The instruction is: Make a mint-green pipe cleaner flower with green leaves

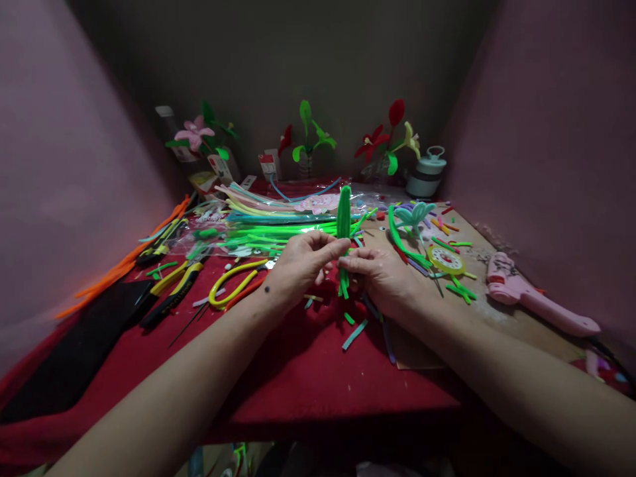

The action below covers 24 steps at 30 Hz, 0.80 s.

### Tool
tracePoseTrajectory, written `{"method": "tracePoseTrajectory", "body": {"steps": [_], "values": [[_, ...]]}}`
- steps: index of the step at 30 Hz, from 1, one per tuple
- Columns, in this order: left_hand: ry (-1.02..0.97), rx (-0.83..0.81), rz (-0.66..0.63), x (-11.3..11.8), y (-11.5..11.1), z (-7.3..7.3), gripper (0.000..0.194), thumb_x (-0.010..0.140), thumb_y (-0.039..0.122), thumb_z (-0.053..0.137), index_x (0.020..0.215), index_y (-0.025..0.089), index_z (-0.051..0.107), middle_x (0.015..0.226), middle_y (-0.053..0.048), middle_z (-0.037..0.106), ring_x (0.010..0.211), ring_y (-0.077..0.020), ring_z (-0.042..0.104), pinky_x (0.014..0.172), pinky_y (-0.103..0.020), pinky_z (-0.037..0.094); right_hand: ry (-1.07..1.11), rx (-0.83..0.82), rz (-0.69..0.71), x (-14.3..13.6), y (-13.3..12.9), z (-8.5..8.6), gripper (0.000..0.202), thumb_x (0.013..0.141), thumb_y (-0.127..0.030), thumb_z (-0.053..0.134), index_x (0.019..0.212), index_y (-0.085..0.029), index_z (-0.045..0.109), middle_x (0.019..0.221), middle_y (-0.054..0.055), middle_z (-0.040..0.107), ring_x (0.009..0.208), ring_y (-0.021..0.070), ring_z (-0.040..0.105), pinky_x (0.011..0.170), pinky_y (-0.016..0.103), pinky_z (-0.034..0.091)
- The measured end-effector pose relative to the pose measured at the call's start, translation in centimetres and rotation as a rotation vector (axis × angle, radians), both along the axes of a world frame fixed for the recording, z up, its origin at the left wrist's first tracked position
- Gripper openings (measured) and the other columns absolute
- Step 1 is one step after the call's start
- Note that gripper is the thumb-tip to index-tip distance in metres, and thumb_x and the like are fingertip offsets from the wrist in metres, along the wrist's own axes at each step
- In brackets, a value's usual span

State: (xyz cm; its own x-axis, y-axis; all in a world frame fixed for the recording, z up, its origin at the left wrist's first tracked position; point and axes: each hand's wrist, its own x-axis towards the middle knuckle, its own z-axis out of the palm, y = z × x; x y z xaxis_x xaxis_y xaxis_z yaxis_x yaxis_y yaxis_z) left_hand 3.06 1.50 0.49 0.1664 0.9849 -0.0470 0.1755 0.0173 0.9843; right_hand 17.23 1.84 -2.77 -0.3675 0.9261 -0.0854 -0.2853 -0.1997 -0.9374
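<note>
A bundle of bright green pipe cleaners point(344, 213) stands upright between my two hands, shaped like a narrow leaf with loose ends hanging below. My left hand point(314, 260) pinches it from the left with thumb and fingers. From the right, my right hand point(375, 271) grips its lower part, fingertips almost meeting those of the left. My fingers hide the middle of the bundle. Just below lie short cut pieces of pipe cleaner point(354, 335) on the red cloth point(308, 391).
Yellow-handled scissors point(238, 283) and pliers point(173, 291) lie at left. Packed pipe cleaners point(268, 232) lie behind my hands. A tape roll point(446, 260), a teal flower point(415, 215) and a pink glue gun point(541, 298) rest on a brown board point(417, 348) and beside it. Finished flowers point(307, 132) stand at the back.
</note>
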Motion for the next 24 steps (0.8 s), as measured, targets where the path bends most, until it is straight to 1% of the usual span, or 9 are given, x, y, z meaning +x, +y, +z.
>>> {"method": "tracePoseTrajectory", "body": {"steps": [2, 4, 8, 11, 14, 17, 20, 22, 24], "values": [[0.074, -0.085, -0.052, 0.0, -0.2, 0.1, 0.032, 0.069, 0.042, 0.067, 0.081, 0.016, 0.052, 0.055, 0.004, 0.055, 0.036, -0.0059, 0.044, 0.035, -0.018, 0.03, 0.026, -0.006, -0.093, 0.1, 0.2, 0.0, 0.024, 0.058, -0.028, 0.074, 0.055, -0.015, 0.054, 0.045, -0.006, 0.048, 0.041, 0.0055, 0.038, 0.043, 0.022, 0.025], [0.123, -0.131, -0.088, 0.3, -0.4, 0.0, 0.033, 0.066, 0.035, 0.071, 0.081, 0.016, 0.049, 0.052, 0.004, 0.055, 0.034, -0.0069, 0.045, 0.032, -0.017, 0.029, 0.04, -0.018, -0.159, 0.1, 0.4, -0.1, 0.027, 0.056, -0.027, 0.076, 0.056, -0.015, 0.052, 0.046, -0.006, 0.049, 0.04, 0.0057, 0.04, 0.043, 0.022, 0.027], [0.055, -0.148, -0.108, 1.1, -0.9, -0.1, 0.025, 0.067, 0.016, 0.064, 0.085, 0.015, 0.047, 0.054, 0.003, 0.059, 0.041, -0.0081, 0.052, 0.034, -0.015, 0.034, 0.072, -0.045, -0.127, 0.0, 0.6, -0.2, 0.028, 0.057, -0.028, 0.075, 0.061, -0.016, 0.05, 0.046, -0.004, 0.051, 0.038, 0.0089, 0.046, 0.042, 0.024, 0.033], [0.005, -0.172, -0.116, 1.3, -1.3, -0.2, 0.02, 0.07, 0.013, 0.059, 0.088, 0.015, 0.049, 0.06, 0.0, 0.062, 0.049, -0.0107, 0.058, 0.038, -0.016, 0.04, 0.074, -0.068, -0.143, 0.0, 0.5, -0.1, 0.028, 0.054, -0.024, 0.075, 0.058, -0.016, 0.049, 0.044, -0.005, 0.049, 0.037, 0.0076, 0.044, 0.04, 0.023, 0.031], [-0.009, -0.203, -0.192, 0.8, -1.2, -0.2, 0.021, 0.072, 0.017, 0.06, 0.091, 0.015, 0.049, 0.061, 0.0, 0.063, 0.048, -0.0127, 0.06, 0.04, -0.02, 0.044, 0.056, -0.093, -0.126, 0.1, 0.5, 0.0, 0.025, 0.055, -0.023, 0.072, 0.055, -0.016, 0.047, 0.043, -0.005, 0.047, 0.037, 0.0066, 0.04, 0.039, 0.023, 0.026], [0.025, -0.202, -0.242, -0.1, -0.7, 0.0, 0.029, 0.075, 0.031, 0.063, 0.096, 0.015, 0.051, 0.058, 0.0, 0.061, 0.044, -0.0104, 0.056, 0.04, -0.019, 0.042, 0.032, -0.101, -0.076, 0.2, 0.5, 0.0, 0.02, 0.058, -0.02, 0.065, 0.052, -0.016, 0.046, 0.043, -0.005, 0.045, 0.037, 0.0059, 0.037, 0.041, 0.023, 0.024], [0.012, -0.133, -0.141, -0.8, -0.1, 0.0, 0.035, 0.072, 0.041, 0.066, 0.093, 0.015, 0.055, 0.059, 0.002, 0.059, 0.043, -0.0079, 0.052, 0.039, -0.018, 0.04, 0.001, -0.046, -0.012, 0.2, 0.2, -0.1, 0.012, 0.06, -0.018, 0.061, 0.053, -0.014, 0.052, 0.046, -0.003, 0.048, 0.039, 0.0062, 0.038, 0.042, 0.024, 0.023], [-0.016, -0.104, -0.1, -1.0, 0.1, -0.3, 0.034, 0.07, 0.043, 0.066, 0.086, 0.015, 0.058, 0.06, 0.001, 0.058, 0.046, -0.0098, 0.053, 0.04, -0.02, 0.041, -0.008, -0.019, 0.03, 0.1, 0.0, -0.2, 0.01, 0.06, -0.019, 0.061, 0.055, -0.013, 0.055, 0.047, -0.002, 0.049, 0.039, 0.0061, 0.037, 0.042, 0.024, 0.022], [-0.012, -0.08, -0.081, -0.9, 0.2, -0.6, 0.031, 0.069, 0.043, 0.066, 0.077, 0.014, 0.06, 0.058, 0.0, 0.058, 0.047, -0.0116, 0.054, 0.041, -0.021, 0.04, -0.027, -0.031, 0.044, 0.0, -0.3, -0.1, 0.01, 0.059, -0.019, 0.062, 0.054, -0.014, 0.055, 0.044, -0.003, 0.047, 0.038, 0.006, 0.035, 0.041, 0.024, 0.02]]}}
